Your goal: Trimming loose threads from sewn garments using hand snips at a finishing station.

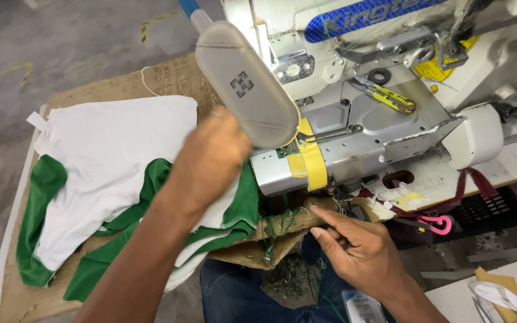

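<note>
My left hand (210, 161) reaches forward over a pile of white and green garments (109, 161), its fingers pressed on the cloth just left of the sewing machine's bed (354, 143). My right hand (360, 251) is lower, fingers curled loosely at the table's ragged front edge beneath the machine, touching threads and scraps there; nothing is clearly held in it. A grey oval lamp head (246, 84) hangs above my left hand.
A white industrial sewing machine (480, 60) fills the upper right, with yellow-handled snips (390, 96) on its bed and yellow tape (312, 161) on its front. Pink-handled clippers (438, 224) lie at right. Cardboard (169, 78) covers the table; concrete floor lies beyond.
</note>
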